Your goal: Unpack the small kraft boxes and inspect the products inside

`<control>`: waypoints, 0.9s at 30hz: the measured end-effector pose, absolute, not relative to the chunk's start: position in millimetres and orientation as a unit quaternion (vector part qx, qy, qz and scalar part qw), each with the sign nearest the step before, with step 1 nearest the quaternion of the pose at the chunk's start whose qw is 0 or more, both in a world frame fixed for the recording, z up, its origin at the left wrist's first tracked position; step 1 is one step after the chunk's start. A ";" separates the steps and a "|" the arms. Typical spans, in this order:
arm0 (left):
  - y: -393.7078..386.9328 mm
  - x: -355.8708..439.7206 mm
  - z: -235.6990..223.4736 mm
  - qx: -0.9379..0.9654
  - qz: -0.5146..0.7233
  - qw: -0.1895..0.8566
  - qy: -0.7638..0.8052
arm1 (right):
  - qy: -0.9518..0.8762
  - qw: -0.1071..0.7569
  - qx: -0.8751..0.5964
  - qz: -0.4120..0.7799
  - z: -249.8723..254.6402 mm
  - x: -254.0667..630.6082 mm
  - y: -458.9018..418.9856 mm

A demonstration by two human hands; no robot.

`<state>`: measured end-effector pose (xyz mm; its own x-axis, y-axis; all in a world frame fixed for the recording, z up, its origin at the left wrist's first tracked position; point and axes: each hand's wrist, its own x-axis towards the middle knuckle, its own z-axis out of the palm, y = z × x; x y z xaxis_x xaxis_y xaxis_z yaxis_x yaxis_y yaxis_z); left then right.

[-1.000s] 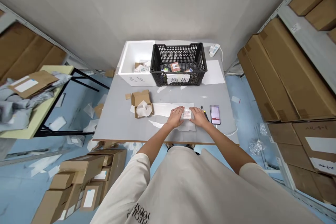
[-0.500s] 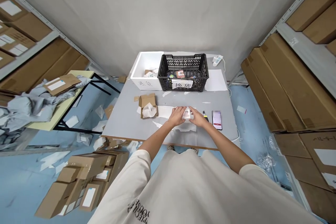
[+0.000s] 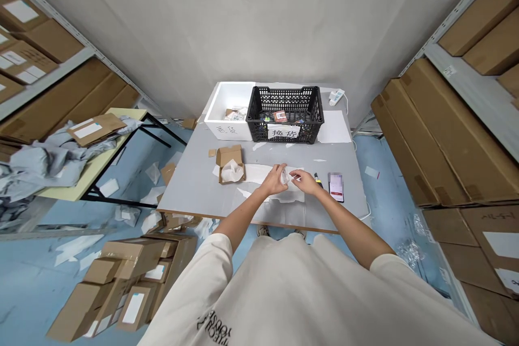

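My left hand is closed around a small clear, shiny packet, tilted up over the table. At the packet's right edge, the fingertips of my right hand are pinched together; what exactly they grip is too small to make out. White paper lies under and beside both hands. Left of them stands an open small cardboard box with crumpled white tissue in it. A black and yellow cutter rests right by my right hand, and beyond it lies a phone with a lit screen.
At the table's back stand a white foam box and a black plastic crate, each holding small items. A power strip sits at the back right. Shelves with cartons flank both sides; stacked boxes stand on the floor at left.
The packet has been tipped up into my left hand. My right hand has shifted from gripping its side to a fingertip pinch at its edge.
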<state>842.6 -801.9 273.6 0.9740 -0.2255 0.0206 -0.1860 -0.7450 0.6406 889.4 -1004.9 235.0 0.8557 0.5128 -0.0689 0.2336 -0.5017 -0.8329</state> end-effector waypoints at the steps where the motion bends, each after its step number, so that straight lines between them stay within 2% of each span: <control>1: -801.1 842.6 272.4 0.928 -0.021 0.357 -0.106 | -0.213 0.458 -0.849 0.156 232.2 889.8 -1004.2; 9: -787.6 844.4 269.5 0.908 0.012 0.401 -0.116 | -0.235 0.520 -0.795 0.202 229.9 891.9 -997.6; 18: -778.2 843.9 263.7 0.942 -0.011 0.327 -0.067 | -0.245 0.478 -0.827 0.163 245.2 897.5 -990.2; 27: -775.5 846.2 272.1 0.957 -0.032 0.270 -0.102 | -0.170 0.550 -0.795 0.192 250.9 904.3 -983.2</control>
<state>846.2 -775.5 272.1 0.9770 -0.2131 -0.0054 -0.1787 -0.8327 0.5241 904.3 -983.2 250.9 0.8686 0.4815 -0.1172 0.0600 -0.3368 -0.9397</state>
